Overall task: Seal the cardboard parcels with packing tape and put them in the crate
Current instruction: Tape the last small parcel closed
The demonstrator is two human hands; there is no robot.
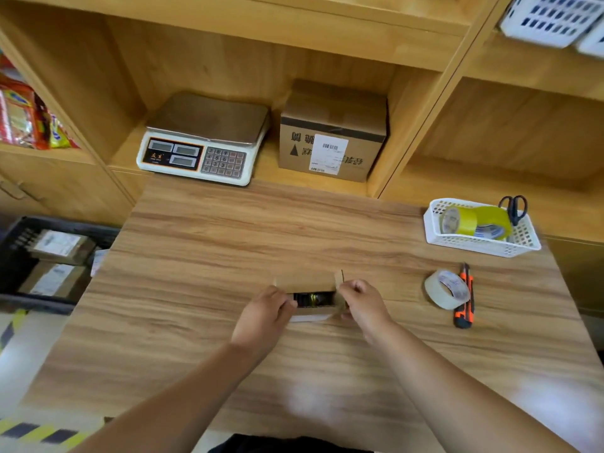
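Observation:
A small open cardboard parcel [310, 282] lies in the middle of the wooden table [228, 240], its flaps up and dark contents showing inside. My left hand [266, 310] grips its left end. My right hand [361, 300] pinches the right flap with curled fingers. A roll of clear packing tape [447, 289] lies to the right of the parcel, beside an orange utility knife [465, 297]. The dark crate [19, 256] stands on the floor left of the table and holds labelled parcels [60, 246].
A white basket [480, 248] at the table's right holds yellow tape rolls [474, 220] and scissors [515, 207]. A weighing scale [202, 142] and a larger labelled carton [331, 135] sit on the shelf behind. Snack packets [23, 116] fill the left shelf.

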